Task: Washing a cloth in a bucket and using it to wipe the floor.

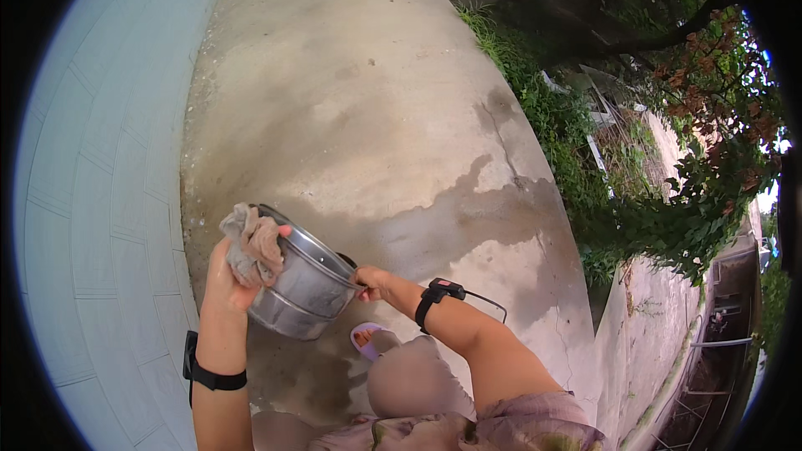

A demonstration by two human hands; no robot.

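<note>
A round metal pot (301, 300) is held up off the ground in front of me, tilted, its rim facing away toward the upper right. My left hand (235, 282) grips a crumpled grey-beige cloth (250, 247) against the pot's left side, with a fingertip showing at the rim. The pot's right rim is pinched by my right hand (371, 282), close to a dark handle-like part. What is inside the pot cannot be seen from here.
Concrete ground (301, 106) bears wet patches (451, 219) and cracks. A pale block-patterned wall (100, 232) runs along the left. Green plants (551, 131) line the right edge. My foot in a lilac slipper (366, 338) is just below the pot.
</note>
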